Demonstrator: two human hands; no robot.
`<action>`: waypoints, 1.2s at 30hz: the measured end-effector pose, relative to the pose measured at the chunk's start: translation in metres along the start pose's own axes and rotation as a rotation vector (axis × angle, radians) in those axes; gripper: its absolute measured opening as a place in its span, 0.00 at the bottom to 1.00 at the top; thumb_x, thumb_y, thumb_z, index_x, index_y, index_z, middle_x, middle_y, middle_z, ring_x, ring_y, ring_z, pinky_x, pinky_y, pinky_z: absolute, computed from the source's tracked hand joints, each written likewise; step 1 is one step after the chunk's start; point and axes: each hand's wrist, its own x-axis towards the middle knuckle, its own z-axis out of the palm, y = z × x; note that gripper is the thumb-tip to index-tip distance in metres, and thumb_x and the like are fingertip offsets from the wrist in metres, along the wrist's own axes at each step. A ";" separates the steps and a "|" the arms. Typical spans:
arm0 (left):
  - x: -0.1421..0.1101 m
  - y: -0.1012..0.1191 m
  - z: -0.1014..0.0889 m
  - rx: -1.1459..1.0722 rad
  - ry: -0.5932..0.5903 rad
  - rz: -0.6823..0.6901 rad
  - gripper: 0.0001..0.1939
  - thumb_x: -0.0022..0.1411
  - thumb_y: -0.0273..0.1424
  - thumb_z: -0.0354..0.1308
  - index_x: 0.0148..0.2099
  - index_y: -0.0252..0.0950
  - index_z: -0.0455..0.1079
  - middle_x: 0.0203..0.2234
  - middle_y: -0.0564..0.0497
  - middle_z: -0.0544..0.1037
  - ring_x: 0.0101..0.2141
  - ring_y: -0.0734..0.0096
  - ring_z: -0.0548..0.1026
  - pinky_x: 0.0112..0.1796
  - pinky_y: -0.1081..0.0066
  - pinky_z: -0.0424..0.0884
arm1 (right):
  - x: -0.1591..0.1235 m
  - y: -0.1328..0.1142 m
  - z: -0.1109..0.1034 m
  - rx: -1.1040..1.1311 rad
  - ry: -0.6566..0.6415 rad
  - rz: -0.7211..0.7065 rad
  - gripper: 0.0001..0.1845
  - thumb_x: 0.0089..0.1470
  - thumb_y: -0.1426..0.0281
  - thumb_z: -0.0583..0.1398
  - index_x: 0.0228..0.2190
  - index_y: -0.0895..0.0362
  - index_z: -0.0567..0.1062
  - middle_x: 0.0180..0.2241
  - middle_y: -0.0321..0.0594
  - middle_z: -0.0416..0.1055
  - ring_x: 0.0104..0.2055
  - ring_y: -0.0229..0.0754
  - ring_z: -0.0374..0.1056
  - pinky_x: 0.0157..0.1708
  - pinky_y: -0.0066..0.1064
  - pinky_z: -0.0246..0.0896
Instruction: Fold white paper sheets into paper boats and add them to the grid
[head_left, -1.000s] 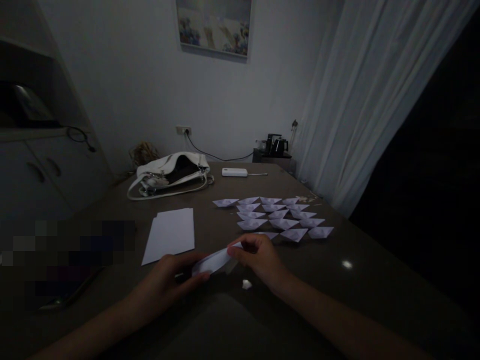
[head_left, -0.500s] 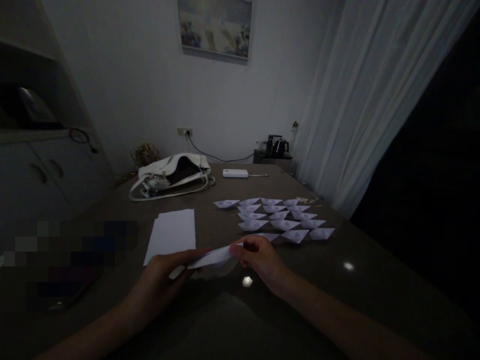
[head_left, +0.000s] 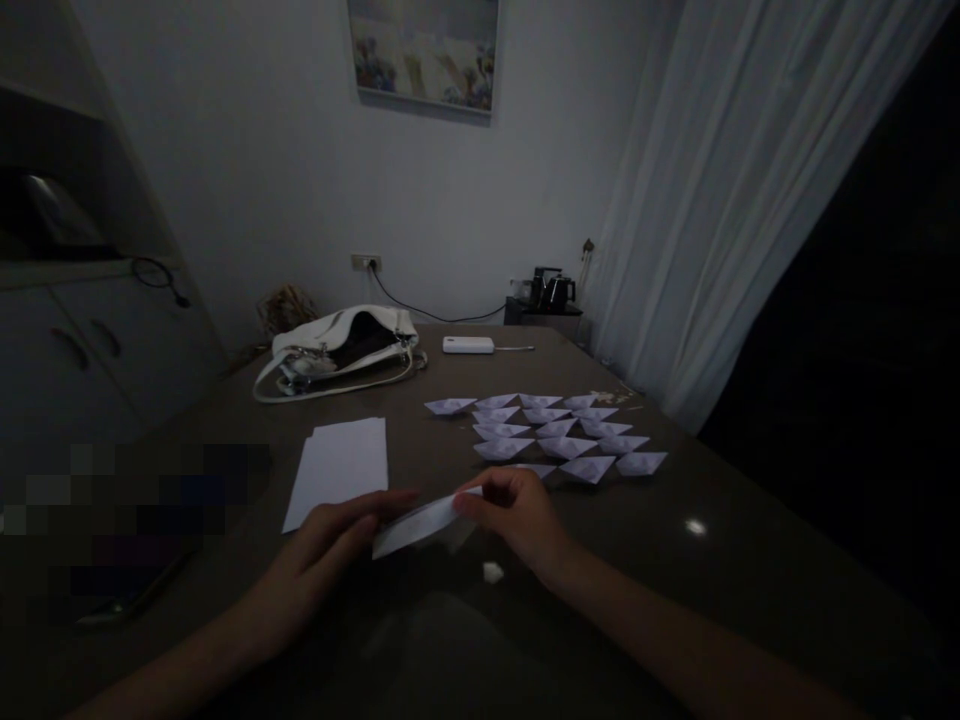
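Observation:
A folded strip of white paper [head_left: 420, 522] is held up in front of me over the dark table, its left end lower than its right. My right hand [head_left: 517, 510] pinches the right end between thumb and fingers. At the left end, my left hand [head_left: 334, 540] has its thumb against the near edge and its fingers behind the paper, partly hidden. Just beyond my right hand stand several folded paper boats [head_left: 566, 447] in rows. A stack of white paper sheets [head_left: 341, 465] lies beyond my left hand.
A white handbag [head_left: 341, 345] and a white power bank [head_left: 468, 345] with a short cable lie towards the far edge of the table [head_left: 637, 590]. A black coffee maker [head_left: 553, 290] stands behind. A sheer curtain [head_left: 690, 200] hangs at the right.
The folded paper's left end has dropped and its face has turned more towards me. My left thumb has come up from beneath to the paper's left end. The right hand keeps its pinch.

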 end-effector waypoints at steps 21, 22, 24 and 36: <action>0.009 0.004 0.012 0.045 -0.292 0.020 0.19 0.65 0.39 0.47 0.30 0.33 0.72 0.22 0.53 0.76 0.24 0.73 0.72 0.25 0.79 0.64 | 0.000 0.009 0.005 -0.002 -0.135 -0.090 0.17 0.45 0.57 0.66 0.26 0.59 0.79 0.22 0.36 0.67 0.23 0.32 0.61 0.22 0.24 0.55; 0.009 0.005 0.013 0.019 -0.294 0.006 0.18 0.65 0.39 0.48 0.30 0.33 0.71 0.22 0.52 0.76 0.24 0.73 0.72 0.25 0.78 0.64 | 0.000 0.009 0.006 0.018 -0.139 -0.078 0.17 0.45 0.57 0.66 0.26 0.60 0.79 0.21 0.35 0.67 0.22 0.32 0.60 0.22 0.24 0.55; 0.009 0.007 0.014 -0.052 -0.293 -0.035 0.18 0.64 0.40 0.48 0.31 0.33 0.71 0.22 0.52 0.76 0.24 0.73 0.72 0.25 0.78 0.65 | 0.000 0.009 0.006 0.030 -0.118 -0.085 0.16 0.44 0.58 0.66 0.24 0.59 0.78 0.19 0.34 0.67 0.22 0.32 0.60 0.23 0.25 0.55; 0.005 0.011 0.014 -0.254 -0.373 -0.185 0.24 0.61 0.50 0.51 0.31 0.33 0.73 0.21 0.51 0.78 0.24 0.71 0.73 0.26 0.77 0.68 | -0.009 -0.004 0.011 -0.146 -0.133 -0.213 0.11 0.51 0.63 0.63 0.26 0.59 0.79 0.22 0.36 0.67 0.24 0.34 0.62 0.25 0.25 0.57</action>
